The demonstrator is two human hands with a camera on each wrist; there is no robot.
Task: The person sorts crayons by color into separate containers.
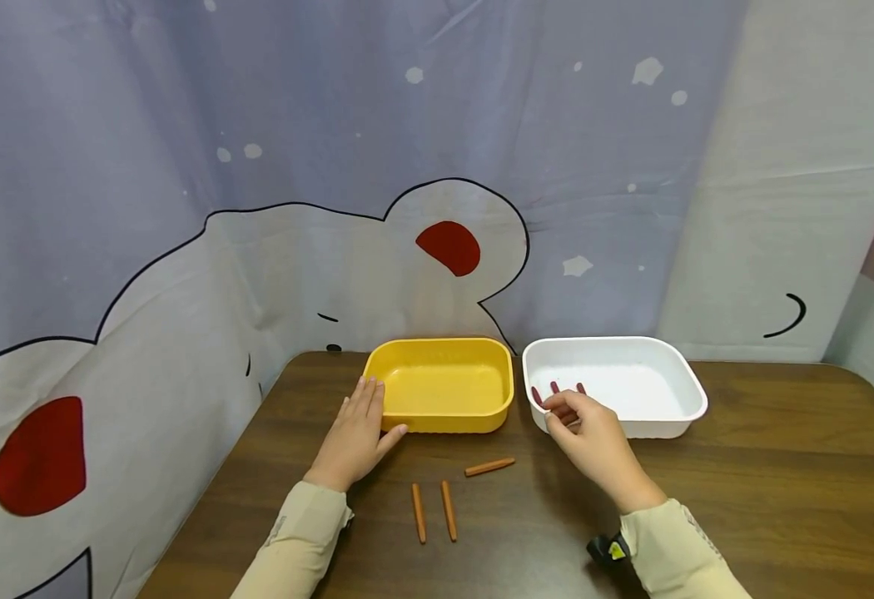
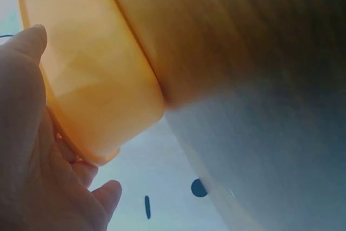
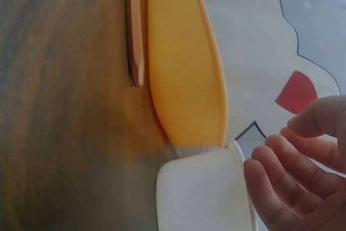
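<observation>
My left hand [image 1: 355, 433] rests against the near left corner of a yellow tray [image 1: 437, 423], fingers along its left side and thumb by the front rim. The left wrist view shows that thumb [image 2: 35, 39] at the tray's edge. My right hand [image 1: 590, 433] is over the near left corner of a white tray [image 1: 654, 428], fingers loosely bent. Nothing shows between its fingers [image 3: 292, 174] in the right wrist view. Several dark red sticks [image 1: 581, 388] lie in the white tray close to the fingertips, partly hidden.
Three brown crayon-like sticks lie on the wooden table [image 1: 782, 482]: one [image 1: 489, 467] slanting before the yellow tray, two [image 1: 418, 513] side by side closer to me. A patterned curtain [image 1: 594, 166] hangs behind the trays and along the left.
</observation>
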